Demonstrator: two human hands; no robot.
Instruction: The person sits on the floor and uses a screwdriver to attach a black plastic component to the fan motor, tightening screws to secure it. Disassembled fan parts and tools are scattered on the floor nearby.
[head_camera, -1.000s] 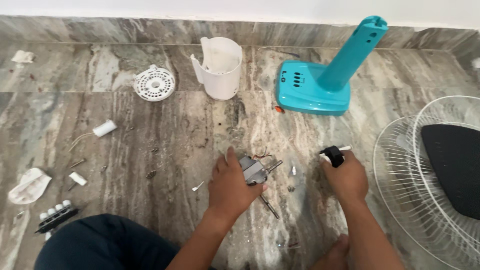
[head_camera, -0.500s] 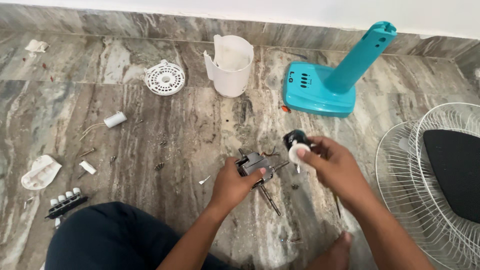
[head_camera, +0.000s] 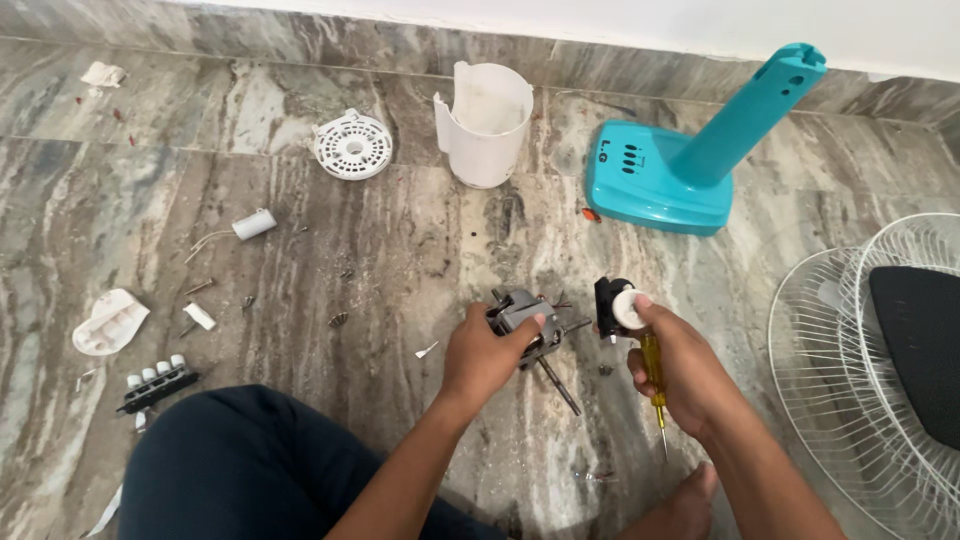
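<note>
Under the fingers of the left hand (head_camera: 483, 352) lay a small fan motor (head_camera: 522, 322), resting on the marble floor (head_camera: 300, 260) directly in front of the person's knee. The fingers were closed over its top and near side, pinning it to the floor. The motor looked like a compact metal block with a grey housing and a thin steel shaft (head_camera: 560, 385) projecting toward the person, beyond the fingertips. Judged from its metal build, it was probably dense and heavy for its size, rigid, and unlikely to deform; the housing offered the firmest place to take hold, while the shaft and any loose wires at the far side were better left untouched.

The right hand (head_camera: 680, 375) was raised just beside the motor, to the right of the left fingertips. Its fingers were wrapped around a yellow-handled screwdriver (head_camera: 652, 372), with the blade pointing down past the heel of the palm, and the thumb and forefinger pinched a small black-and-white knob part (head_camera: 618, 308). That part appeared light, hard plastic, easily dropped.

Beyond the fingers stood a white plastic housing (head_camera: 487, 125), a round white vent cover (head_camera: 353, 145) and a teal fan base (head_camera: 690, 150). A wire fan guard (head_camera: 850, 340) lay to the right of the right hand.
</note>
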